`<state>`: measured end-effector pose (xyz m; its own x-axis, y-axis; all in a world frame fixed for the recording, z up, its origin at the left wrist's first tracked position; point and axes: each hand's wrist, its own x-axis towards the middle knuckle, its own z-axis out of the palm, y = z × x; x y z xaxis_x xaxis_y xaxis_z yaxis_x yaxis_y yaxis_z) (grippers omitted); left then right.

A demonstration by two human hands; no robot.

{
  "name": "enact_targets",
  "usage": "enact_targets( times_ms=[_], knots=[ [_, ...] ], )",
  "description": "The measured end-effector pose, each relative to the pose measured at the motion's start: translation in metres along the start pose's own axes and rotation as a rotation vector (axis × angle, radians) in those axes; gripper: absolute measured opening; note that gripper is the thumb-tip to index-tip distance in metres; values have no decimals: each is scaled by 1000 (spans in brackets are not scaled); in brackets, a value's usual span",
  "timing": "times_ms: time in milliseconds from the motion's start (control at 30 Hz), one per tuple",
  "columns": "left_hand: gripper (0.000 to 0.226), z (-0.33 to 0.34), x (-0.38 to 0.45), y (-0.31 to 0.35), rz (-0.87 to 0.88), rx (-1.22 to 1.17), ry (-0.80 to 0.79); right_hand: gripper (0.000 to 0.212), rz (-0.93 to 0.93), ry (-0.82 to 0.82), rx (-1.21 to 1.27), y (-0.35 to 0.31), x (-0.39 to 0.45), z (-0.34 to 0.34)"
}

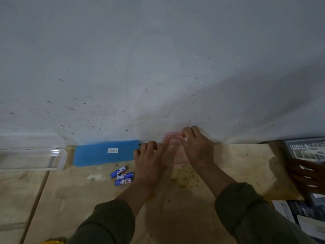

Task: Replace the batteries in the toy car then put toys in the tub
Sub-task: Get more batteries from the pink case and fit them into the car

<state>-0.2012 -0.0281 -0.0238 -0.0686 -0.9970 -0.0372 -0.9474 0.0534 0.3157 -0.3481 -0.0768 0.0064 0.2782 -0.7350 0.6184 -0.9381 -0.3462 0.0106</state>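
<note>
Caution: gripping clear pinkish case (173, 136) at counter's (237, 164) back edge by wall (158, 67), right hand (197, 147) fingers curling round it, left hand (149, 159) forefinger bracing; risking slipping on smooth plastic, dropping it.

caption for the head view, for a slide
Left hand and right hand handle a blurred pinkish item by the wall, three batteries beside them.

pink item (173, 137): blurred | magazine (306, 149): cut by right edge | yellow object (52, 241): cut at bottom
</note>
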Motion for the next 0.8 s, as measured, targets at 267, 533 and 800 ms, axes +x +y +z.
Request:
enact_targets(
  times_ms=[267, 533, 800],
  knots=[
    [88, -12, 7, 1, -25, 34, 3, 28, -168, -259, 189, -1, -31, 32],
    [84, -8, 3, 0, -22, -107, 75, 46, -192, -420, 254, -1, -45, 47],
    [71, -8, -2, 1, -2, -27, 10, 46, 33, 24, 84, -5, -44, 5]
  ],
)
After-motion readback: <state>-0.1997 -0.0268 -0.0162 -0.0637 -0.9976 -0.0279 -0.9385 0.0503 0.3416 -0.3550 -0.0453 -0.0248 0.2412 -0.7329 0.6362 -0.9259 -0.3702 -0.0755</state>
